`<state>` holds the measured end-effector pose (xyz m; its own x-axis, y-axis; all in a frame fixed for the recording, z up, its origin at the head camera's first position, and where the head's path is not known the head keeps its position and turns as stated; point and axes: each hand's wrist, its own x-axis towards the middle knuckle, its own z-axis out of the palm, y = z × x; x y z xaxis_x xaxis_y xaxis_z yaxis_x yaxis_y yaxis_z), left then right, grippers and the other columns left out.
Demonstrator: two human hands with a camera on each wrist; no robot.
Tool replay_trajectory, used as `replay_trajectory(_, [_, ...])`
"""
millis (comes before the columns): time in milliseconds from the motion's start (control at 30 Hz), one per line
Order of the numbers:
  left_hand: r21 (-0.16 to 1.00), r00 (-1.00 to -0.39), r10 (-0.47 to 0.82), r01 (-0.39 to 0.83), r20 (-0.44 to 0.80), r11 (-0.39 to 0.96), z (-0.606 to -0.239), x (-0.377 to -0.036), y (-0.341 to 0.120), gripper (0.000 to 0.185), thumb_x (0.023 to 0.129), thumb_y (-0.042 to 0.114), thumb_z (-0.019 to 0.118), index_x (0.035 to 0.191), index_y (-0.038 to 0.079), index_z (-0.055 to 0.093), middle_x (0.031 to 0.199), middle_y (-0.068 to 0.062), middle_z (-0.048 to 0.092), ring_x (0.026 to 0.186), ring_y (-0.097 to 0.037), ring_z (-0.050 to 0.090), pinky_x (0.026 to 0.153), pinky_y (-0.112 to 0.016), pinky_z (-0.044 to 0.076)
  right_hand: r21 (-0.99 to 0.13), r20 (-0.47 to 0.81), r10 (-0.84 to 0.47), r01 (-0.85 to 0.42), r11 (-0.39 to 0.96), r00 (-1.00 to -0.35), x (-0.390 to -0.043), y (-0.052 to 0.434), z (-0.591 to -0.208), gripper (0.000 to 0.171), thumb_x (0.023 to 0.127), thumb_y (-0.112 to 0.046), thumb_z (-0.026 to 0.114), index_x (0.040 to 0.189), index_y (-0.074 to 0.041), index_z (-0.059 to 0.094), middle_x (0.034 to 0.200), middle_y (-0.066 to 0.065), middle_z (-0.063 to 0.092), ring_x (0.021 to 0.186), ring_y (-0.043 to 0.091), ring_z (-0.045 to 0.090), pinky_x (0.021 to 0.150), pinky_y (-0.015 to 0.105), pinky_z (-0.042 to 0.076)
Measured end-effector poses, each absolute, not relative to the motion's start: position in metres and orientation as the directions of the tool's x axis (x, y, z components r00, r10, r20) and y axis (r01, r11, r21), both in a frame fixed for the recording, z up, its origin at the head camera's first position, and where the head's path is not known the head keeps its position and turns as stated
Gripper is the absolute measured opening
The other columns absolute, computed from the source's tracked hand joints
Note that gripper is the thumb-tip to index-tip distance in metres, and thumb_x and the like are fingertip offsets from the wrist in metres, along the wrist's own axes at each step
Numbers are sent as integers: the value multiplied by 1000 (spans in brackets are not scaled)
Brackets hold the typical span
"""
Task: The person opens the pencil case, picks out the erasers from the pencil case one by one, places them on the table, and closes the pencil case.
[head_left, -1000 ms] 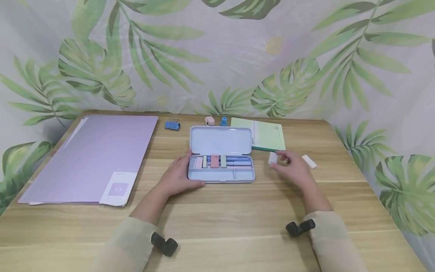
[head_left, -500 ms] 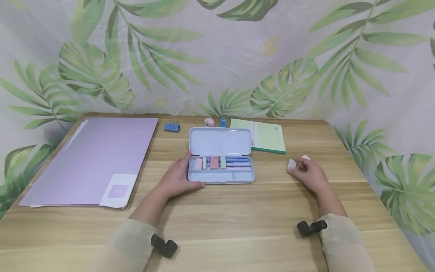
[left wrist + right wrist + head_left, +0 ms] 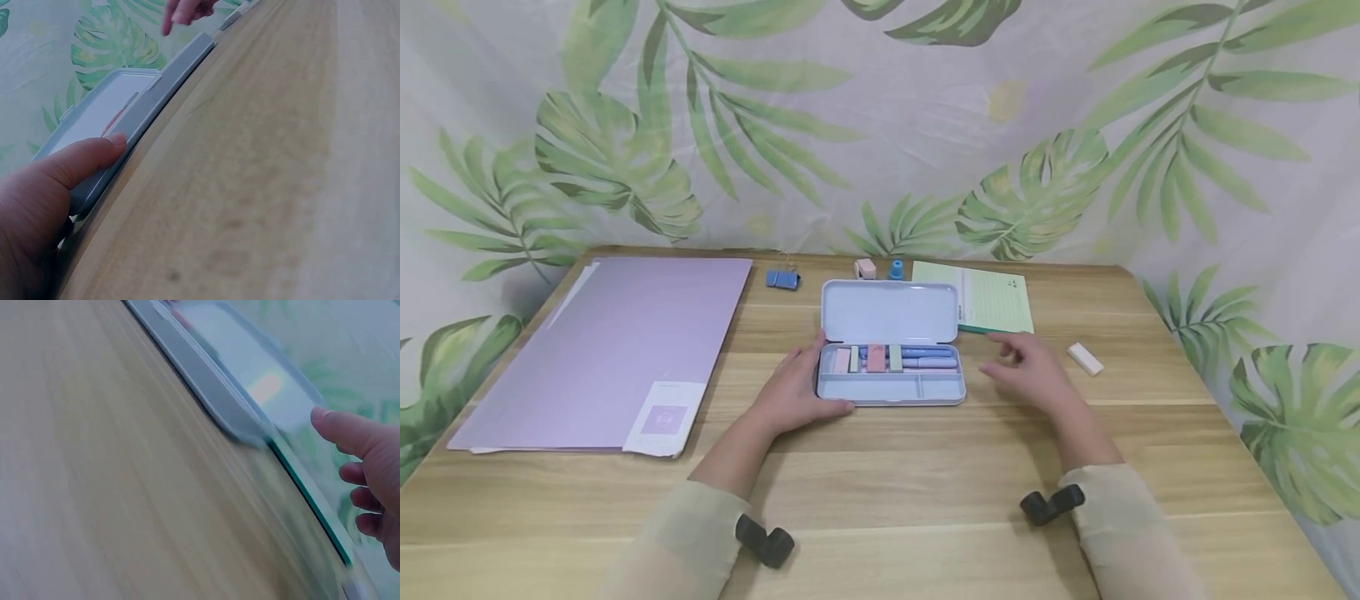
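The left hand (image 3: 790,390) gripped the left end of the open pale-blue plastic pencil case (image 3: 891,343) at mid-table. The right hand (image 3: 1028,371) hovered empty, fingers relaxed, between it and a white eraser (image 3: 1085,358).

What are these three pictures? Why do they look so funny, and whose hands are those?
A person wears three cameras: one on the head, one on each wrist. The big picture looks down at a wooden table. The left hand holds the edge of an open pencil case with pens inside. The right hand hovers open beside it, with nothing in its grip. Nearby lie a white eraser, a green notepad and a purple folder. The tilted pictures are the wrist cameras, seeing the case from very close.
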<state>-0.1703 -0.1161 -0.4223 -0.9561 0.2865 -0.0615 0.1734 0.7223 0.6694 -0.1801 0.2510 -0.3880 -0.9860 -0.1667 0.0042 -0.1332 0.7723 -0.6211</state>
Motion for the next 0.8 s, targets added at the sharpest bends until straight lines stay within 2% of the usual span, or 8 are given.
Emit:
replay_trajectory(167, [671, -956, 286, 169, -67, 722, -422, -170, -117, 123, 68, 55, 81, 158, 8, 11, 160, -16, 29, 149, -43, 18, 121, -56, 20, -619, -30, -319, -233, 750, -947, -186, 193, -382, 55, 85, -39, 74, 132, -12, 62, 108, 8, 60, 96, 23, 53, 81, 35, 47])
replay_trajectory(333, [672, -954, 292, 173, -68, 720, -422, -170, -118, 123, 68, 55, 81, 158, 7, 11, 161, -16, 28, 149, -42, 19, 122, -56, 19, -589, -93, -375, -252, 768, -922, -195, 157, -384, 58, 84, -42, 75, 133, -15, 61, 116, 6, 61, 103, 21, 54, 93, 39, 49])
replay_trajectory(467, [672, -953, 296, 176, -67, 719, -421, -169, -117, 123, 69, 55, 81, 158, 7, 12, 160, -16, 29, 148, -43, 20, 121, -56, 19, -554, -122, -379, -254, 793, -917, -201, 147, -389, 60, 83, -42, 76, 135, -17, 60, 120, 6, 61, 106, 21, 53, 97, 40, 48])
replay_trajectory(633, [673, -953, 295, 175, -67, 719, -421, -169, -117, 122, 69, 55, 81, 158, 7, 12, 160, -16, 29, 149, -42, 20, 121, -56, 19, -529, -130, -384, -263, 807, -914, -206, 143, -392, 59, 83, -41, 77, 134, -17, 61, 117, 6, 61, 103, 20, 53, 96, 39, 48])
replay_trajectory(800, [669, -954, 292, 175, -66, 723, -422, -169, -118, 122, 69, 55, 81, 158, 6, 12, 160, -16, 29, 149, -42, 20, 122, -56, 19, -570, -118, -372, -244, 785, -921, -206, 143, -392, 56, 81, -40, 78, 129, -15, 64, 118, 6, 61, 107, 21, 55, 99, 41, 48])
